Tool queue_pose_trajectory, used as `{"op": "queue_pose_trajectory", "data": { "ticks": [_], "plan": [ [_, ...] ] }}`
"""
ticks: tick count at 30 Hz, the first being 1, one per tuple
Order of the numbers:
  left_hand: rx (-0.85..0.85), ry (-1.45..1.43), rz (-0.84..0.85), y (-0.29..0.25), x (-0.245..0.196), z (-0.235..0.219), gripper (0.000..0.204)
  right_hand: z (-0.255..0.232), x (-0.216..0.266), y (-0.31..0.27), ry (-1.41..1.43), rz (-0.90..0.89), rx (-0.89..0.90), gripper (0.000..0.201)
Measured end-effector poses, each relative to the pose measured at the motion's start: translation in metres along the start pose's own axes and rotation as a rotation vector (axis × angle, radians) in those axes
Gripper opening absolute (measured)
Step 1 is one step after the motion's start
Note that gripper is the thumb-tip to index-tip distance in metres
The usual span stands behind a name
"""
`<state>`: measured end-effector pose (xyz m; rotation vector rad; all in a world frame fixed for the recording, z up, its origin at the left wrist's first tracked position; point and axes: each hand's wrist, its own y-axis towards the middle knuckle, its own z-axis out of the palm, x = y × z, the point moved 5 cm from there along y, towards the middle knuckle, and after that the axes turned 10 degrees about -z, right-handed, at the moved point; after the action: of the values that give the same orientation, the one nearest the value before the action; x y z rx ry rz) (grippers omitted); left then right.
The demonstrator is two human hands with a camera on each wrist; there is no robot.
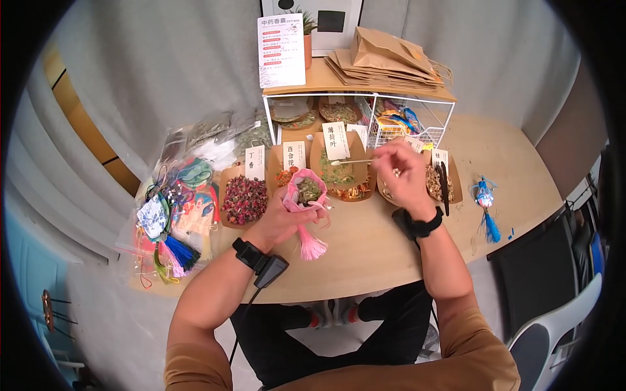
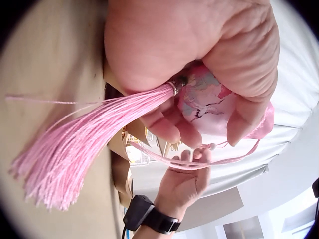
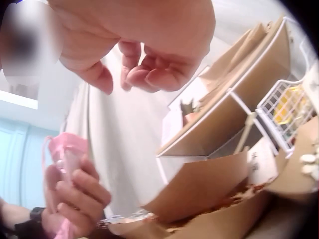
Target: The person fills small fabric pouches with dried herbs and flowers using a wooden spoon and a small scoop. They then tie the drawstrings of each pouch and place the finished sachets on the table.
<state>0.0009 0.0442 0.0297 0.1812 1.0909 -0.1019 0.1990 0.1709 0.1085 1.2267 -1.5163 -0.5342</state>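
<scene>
My left hand (image 1: 297, 212) grips a small pink drawstring pouch (image 1: 301, 174), its mouth up and dried green leaves (image 1: 309, 191) inside. A crane pattern shows on the pouch (image 2: 209, 107) in the left wrist view, and a long pink tassel (image 1: 312, 244) hangs below it. My right hand (image 1: 401, 173) is raised over the trays to the right of the pouch, fingers loosely bent; in the right wrist view nothing shows between thumb and fingers. Left of its fingertips, a thin wooden spoon (image 1: 355, 161) overlaps the tray of green leaves (image 1: 339, 174).
Paper trays of dried herbs with name cards (image 1: 336, 141) line the table, among them rosebuds (image 1: 244, 199). Black tongs (image 1: 445, 189) lie at the right tray. Sachets (image 1: 153, 218) pile at left; a blue one (image 1: 484, 195) lies right. Behind stands a shelf (image 1: 313, 83) with paper bags (image 1: 385, 62).
</scene>
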Motion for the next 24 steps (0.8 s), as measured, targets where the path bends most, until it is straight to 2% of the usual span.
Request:
{"op": "queue_pose_trajectory", "data": {
  "ticks": [1, 3, 4, 7, 9, 12, 15, 18, 21, 24],
  "plan": [
    [-0.001, 0.02, -0.004, 0.0, -0.002, 0.004, 0.053, 0.009, 0.018, 0.0, 0.124, -0.045, 0.085, 0.019],
    [-0.005, 0.055, -0.004, 0.0, -0.001, 0.006, 0.053, 0.027, 0.05, -0.004, 0.158, -0.158, 0.262, 0.028],
    [-0.003, 0.069, -0.001, 0.001, 0.001, 0.005, 0.053, 0.035, 0.056, -0.008, 0.173, -0.193, 0.282, 0.034],
    [-0.011, 0.146, -0.012, 0.001, 0.004, 0.007, 0.052, 0.047, 0.067, -0.014, 0.198, -0.242, 0.313, 0.032],
    [-0.009, 0.231, -0.009, 0.003, 0.005, 0.008, 0.052, 0.051, 0.066, -0.019, 0.191, -0.259, 0.357, 0.027],
    [-0.005, 0.209, -0.088, 0.002, 0.004, 0.014, 0.053, 0.052, 0.061, -0.02, 0.184, -0.274, 0.38, 0.022],
    [-0.07, 0.33, -0.097, -0.002, -0.003, 0.016, 0.054, 0.046, 0.058, -0.016, 0.191, -0.284, 0.38, 0.016],
    [-0.041, 0.263, 0.12, 0.002, -0.015, 0.027, 0.055, 0.034, 0.055, -0.012, 0.137, -0.225, 0.407, 0.01],
    [-0.026, 0.299, 0.136, -0.003, -0.02, 0.026, 0.052, 0.031, 0.054, -0.009, 0.186, -0.216, 0.453, 0.007],
    [0.066, 0.651, 0.153, -0.004, -0.017, 0.025, 0.051, 0.037, 0.051, -0.012, 0.223, -0.19, 0.565, 0.006]
  ]
}}
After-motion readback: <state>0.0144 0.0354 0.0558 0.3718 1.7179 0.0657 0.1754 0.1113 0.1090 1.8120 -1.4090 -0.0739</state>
